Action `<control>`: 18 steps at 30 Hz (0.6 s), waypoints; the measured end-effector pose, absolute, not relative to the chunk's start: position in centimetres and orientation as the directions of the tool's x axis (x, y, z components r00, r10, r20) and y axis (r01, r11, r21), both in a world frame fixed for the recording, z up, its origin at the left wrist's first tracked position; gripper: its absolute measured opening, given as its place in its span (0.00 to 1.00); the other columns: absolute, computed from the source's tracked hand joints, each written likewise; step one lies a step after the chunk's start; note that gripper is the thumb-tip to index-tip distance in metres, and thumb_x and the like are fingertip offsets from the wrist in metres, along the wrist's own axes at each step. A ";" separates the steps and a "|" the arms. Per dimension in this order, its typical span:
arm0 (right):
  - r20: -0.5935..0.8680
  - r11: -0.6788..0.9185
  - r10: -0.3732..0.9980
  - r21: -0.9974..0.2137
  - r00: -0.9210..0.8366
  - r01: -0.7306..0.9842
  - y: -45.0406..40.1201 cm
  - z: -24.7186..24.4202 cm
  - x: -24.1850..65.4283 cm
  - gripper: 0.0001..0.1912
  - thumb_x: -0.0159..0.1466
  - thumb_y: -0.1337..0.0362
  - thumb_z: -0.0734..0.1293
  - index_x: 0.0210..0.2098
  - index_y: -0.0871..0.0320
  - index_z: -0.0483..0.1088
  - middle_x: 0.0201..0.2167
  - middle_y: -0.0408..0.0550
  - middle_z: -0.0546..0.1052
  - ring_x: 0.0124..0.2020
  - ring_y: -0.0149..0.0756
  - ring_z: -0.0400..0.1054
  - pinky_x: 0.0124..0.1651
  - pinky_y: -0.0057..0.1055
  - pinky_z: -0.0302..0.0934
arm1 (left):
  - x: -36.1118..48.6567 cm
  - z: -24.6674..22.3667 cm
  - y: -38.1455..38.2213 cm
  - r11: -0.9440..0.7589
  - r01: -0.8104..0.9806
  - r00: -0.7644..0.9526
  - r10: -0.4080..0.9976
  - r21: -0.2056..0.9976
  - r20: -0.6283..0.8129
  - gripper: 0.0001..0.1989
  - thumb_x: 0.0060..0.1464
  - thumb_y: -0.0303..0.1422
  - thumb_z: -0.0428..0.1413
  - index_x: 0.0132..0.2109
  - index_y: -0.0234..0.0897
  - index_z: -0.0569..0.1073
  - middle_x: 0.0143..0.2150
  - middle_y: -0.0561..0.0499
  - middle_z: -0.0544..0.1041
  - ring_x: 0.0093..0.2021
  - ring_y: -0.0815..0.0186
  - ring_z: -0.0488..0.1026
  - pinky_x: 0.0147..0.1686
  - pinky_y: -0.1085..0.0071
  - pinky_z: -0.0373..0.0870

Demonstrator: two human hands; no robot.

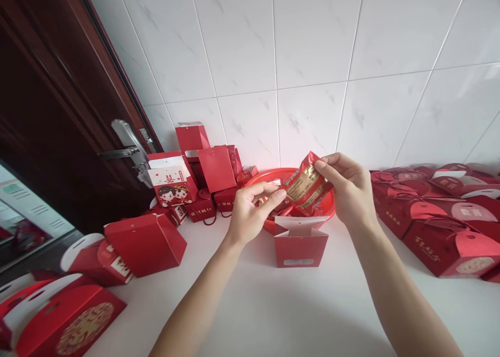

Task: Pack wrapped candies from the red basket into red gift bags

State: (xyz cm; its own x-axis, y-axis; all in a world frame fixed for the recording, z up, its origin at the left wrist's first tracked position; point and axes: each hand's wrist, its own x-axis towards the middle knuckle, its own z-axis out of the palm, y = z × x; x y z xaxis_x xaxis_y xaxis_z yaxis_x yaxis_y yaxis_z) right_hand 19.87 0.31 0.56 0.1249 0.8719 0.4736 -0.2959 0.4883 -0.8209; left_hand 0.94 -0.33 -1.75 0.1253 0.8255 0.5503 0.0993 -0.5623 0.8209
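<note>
A red and gold wrapped packet [307, 187] is held tilted over a red plastic basket [332, 209]. My right hand [347, 187] pinches its upper right part between thumb and fingers. At the packet's lower left end, the thumb and fingertips of my left hand [253, 208] are pressed together. More red wrapped pieces lie in the basket, partly hidden by my hands and the packet. Just in front of the basket stands a small red box [300, 250] with its top open and a pale oval window low on its front.
Several red boxes [216, 169] and bags stand at the back left, near a dark door [47, 86] with a metal handle. Larger handled boxes [74, 315] sit front left. Rows of red boxes [429, 237] fill the right side, along the tiled wall [312, 44].
</note>
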 end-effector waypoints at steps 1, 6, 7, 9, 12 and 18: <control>0.460 0.479 0.877 -0.819 0.138 -0.316 0.3 0.5 19.8 0.11 0.58 0.58 0.76 0.27 0.55 0.74 0.23 0.42 0.76 0.23 0.30 0.68 0.25 0.26 0.64 | 1.0 -1.7 -0.4 -0.568 0.087 0.117 0.821 0.818 0.558 0.10 0.56 0.40 0.64 0.32 0.39 0.80 0.30 0.50 0.79 0.37 0.60 0.76 0.40 0.65 0.71; 0.404 0.433 0.901 -0.811 0.158 -0.393 0.5 0.5 19.4 0.11 0.58 0.61 0.74 0.24 0.56 0.72 0.22 0.41 0.71 0.22 0.27 0.64 0.24 0.24 0.61 | 1.2 -1.5 -0.6 -0.601 0.045 0.059 0.799 0.798 0.598 0.10 0.58 0.37 0.63 0.31 0.39 0.78 0.27 0.54 0.74 0.31 0.68 0.71 0.35 0.71 0.68; 0.398 0.424 0.905 -0.810 0.150 -0.406 0.6 0.5 19.4 0.11 0.58 0.61 0.74 0.23 0.56 0.71 0.22 0.40 0.71 0.22 0.26 0.64 0.24 0.24 0.61 | 1.3 -1.5 -0.6 -0.612 0.037 0.050 0.791 0.790 0.610 0.10 0.59 0.37 0.62 0.31 0.39 0.78 0.28 0.55 0.74 0.31 0.68 0.70 0.35 0.72 0.68; 0.397 0.406 0.911 -0.812 0.113 -0.419 0.7 0.6 19.5 0.11 0.57 0.61 0.75 0.23 0.56 0.71 0.22 0.40 0.71 0.22 0.27 0.64 0.25 0.24 0.62 | 1.3 -1.5 -0.5 -0.624 0.023 0.046 0.781 0.781 0.623 0.10 0.60 0.37 0.61 0.33 0.38 0.77 0.28 0.55 0.74 0.31 0.69 0.70 0.35 0.73 0.68; 0.411 0.390 0.911 -0.836 0.029 -0.387 0.7 0.5 20.0 0.11 0.57 0.59 0.76 0.26 0.56 0.73 0.24 0.41 0.75 0.23 0.28 0.68 0.25 0.24 0.64 | 1.2 -1.6 -0.4 -0.612 -0.005 0.075 0.789 0.791 0.610 0.10 0.62 0.39 0.60 0.34 0.38 0.75 0.29 0.55 0.75 0.30 0.69 0.72 0.35 0.72 0.71; 0.513 0.490 0.858 -0.822 -0.006 -0.290 0.5 0.5 20.6 0.12 0.58 0.58 0.78 0.29 0.55 0.73 0.29 0.44 0.80 0.28 0.31 0.73 0.31 0.27 0.69 | 1.1 -1.5 -0.3 -0.590 0.005 0.135 0.800 0.807 0.584 0.14 0.60 0.44 0.61 0.34 0.39 0.74 0.29 0.53 0.75 0.30 0.66 0.74 0.33 0.69 0.73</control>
State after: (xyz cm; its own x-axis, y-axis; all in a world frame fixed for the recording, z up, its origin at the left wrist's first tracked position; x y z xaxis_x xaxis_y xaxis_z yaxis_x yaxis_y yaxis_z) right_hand 20.63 0.50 0.54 -0.0060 0.8582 0.5132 -0.2902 0.4896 -0.8222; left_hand 1.09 -0.34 -1.47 0.1349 0.8003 0.5843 0.0052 -0.5902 0.8072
